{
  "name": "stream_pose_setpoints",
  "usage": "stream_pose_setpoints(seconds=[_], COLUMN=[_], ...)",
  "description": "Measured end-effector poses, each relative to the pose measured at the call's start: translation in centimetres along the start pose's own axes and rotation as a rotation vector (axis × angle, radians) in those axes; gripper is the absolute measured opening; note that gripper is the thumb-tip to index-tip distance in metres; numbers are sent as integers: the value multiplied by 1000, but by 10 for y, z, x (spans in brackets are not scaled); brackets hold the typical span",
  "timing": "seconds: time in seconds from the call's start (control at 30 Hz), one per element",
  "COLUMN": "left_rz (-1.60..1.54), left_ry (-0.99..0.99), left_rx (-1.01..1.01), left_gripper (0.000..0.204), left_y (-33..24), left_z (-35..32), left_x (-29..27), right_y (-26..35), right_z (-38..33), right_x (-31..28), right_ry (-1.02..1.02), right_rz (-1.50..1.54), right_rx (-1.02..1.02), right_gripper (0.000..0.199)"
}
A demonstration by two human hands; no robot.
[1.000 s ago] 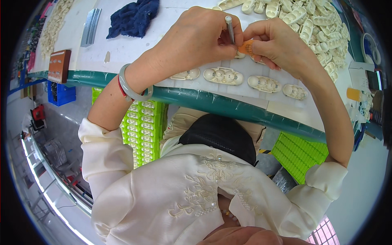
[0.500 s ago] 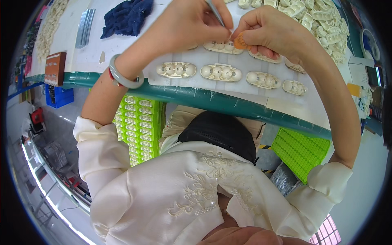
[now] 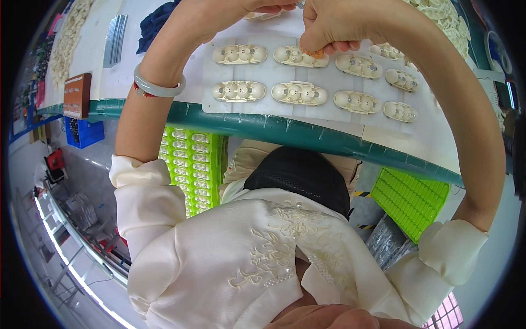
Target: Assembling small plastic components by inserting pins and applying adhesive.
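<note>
At the top edge my left hand [image 3: 233, 12] is partly cut off, its fingers curled together; a small metal tip shows beside them, from what looks like tweezers. My right hand [image 3: 342, 24] is closed in a pinch above the back row of parts. Orange textured material [image 3: 312, 54], like a finger cot, shows at its fingertips; anything pinched there is hidden. Beneath it lies an oval cream plastic shell [image 3: 290, 56] with round cups inside. Similar shells, such as one in the front row [image 3: 298, 93], lie in two rows on a white mat [image 3: 219, 108].
Cream parts are heaped at the far right [image 3: 446, 30] and far left [image 3: 71, 41]. A dark blue cloth [image 3: 153, 27], metal strips [image 3: 115, 41] and a brown block [image 3: 76, 96] are on the left. The table has a green front edge [image 3: 263, 127]. Green trays [image 3: 411, 200] stand below.
My left hand has moved up and left, partly out of view with the tweezers. My right hand has moved slightly up and left, uncovering shells in the back row.
</note>
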State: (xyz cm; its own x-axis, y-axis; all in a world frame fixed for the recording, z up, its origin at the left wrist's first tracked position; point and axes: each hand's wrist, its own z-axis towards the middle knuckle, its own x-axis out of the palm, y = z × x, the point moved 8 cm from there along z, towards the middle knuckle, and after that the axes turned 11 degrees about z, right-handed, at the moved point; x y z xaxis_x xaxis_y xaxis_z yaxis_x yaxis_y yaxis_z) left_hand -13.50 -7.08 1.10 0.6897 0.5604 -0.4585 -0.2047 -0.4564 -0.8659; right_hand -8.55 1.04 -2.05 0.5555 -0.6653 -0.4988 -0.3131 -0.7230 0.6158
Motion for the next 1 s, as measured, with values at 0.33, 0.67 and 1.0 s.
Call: stream_pose_setpoints(seconds=[0.33,0.67,1.0], left_rz=[-306,-146,-24], left_ry=[-70,161,336], left_rx=[26,-3,204], left_gripper=[19,14,13], left_y=[35,6,-13], left_z=[4,3,7], left_x=[-14,22,78], right_y=[-1,26,-49], right_z=[-18,-73,-87], right_x=[-14,-35,-33], right_ry=[160,194,-379], right_rz=[94,108,-104], right_rx=[159,-1237,-171], right_gripper=[17,16,24])
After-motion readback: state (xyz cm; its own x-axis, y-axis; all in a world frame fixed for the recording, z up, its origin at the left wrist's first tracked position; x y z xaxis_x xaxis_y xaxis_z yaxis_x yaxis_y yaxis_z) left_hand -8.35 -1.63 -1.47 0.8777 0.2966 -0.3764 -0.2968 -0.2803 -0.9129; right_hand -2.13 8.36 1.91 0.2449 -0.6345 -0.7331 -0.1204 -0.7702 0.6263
